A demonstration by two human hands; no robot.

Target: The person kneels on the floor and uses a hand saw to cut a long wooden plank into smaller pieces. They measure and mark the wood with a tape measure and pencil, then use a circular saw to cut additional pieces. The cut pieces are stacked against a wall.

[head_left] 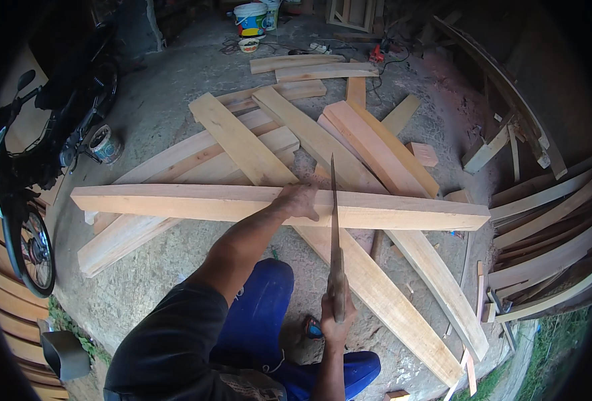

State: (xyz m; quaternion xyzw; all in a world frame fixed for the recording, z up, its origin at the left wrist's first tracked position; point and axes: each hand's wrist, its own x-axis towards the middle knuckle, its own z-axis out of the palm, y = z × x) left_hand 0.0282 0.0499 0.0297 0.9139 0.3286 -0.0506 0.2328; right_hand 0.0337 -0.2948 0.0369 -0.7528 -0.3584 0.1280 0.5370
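My left hand [297, 200] is clasped over a long pale wooden beam [409, 212] lying crosswise over several angled planks [403, 301]. My fingers press on its top and near side. In my right hand [337, 315] is the handle of a handsaw [335, 247], held low at the near side of the beam. The narrow blade points away from me, edge-on to the camera, and crosses the beam just right of my left hand. Whether its teeth touch the wood I cannot tell.
A black motorbike [28, 167] and a bucket [105, 144] stand left. More buckets [250, 21], cords and a red tool [376, 55] sit at the back. Stacked boards [543, 260] and a leaning wooden frame [490, 147] are on the right. A dark container [65, 354] is lower left.
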